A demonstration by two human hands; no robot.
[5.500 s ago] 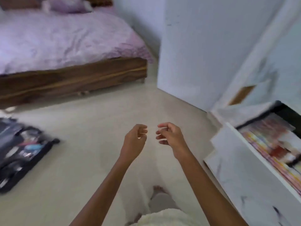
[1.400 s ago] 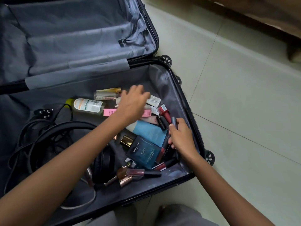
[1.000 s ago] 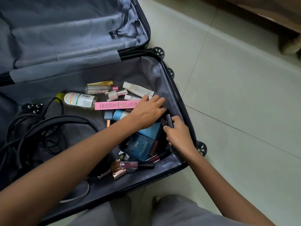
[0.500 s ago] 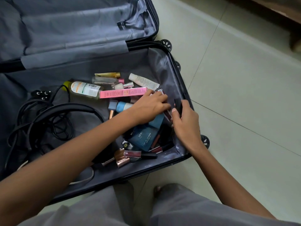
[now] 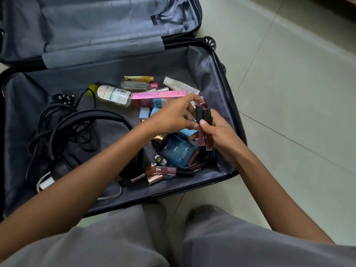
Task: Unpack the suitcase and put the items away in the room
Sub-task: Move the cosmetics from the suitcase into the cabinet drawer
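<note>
Two lip gloss tubes (image 5: 201,135), dark red with black caps, stand upright side by side in the right hand (image 5: 221,137), whose thumb and curled fingers clamp them above the right end of the open suitcase (image 5: 221,97). The left hand (image 5: 173,116) reaches across to the caps, forefinger over them and thumb beneath; we cannot tell whether it actually pinches one or only touches, since the fingers overlap there. Under both hands we see a blue cologne box (image 5: 177,151), and nearer the front wall a few rose-gold lipsticks (image 5: 154,176). Further back lie a pink carton (image 5: 159,94), a clear bottle (image 5: 113,95) and a white tube (image 5: 180,86). Black headphones (image 5: 92,114) and tangled cables (image 5: 52,110) fill the left part. The case lies on pale floor tiles (image 5: 289,93).
</note>
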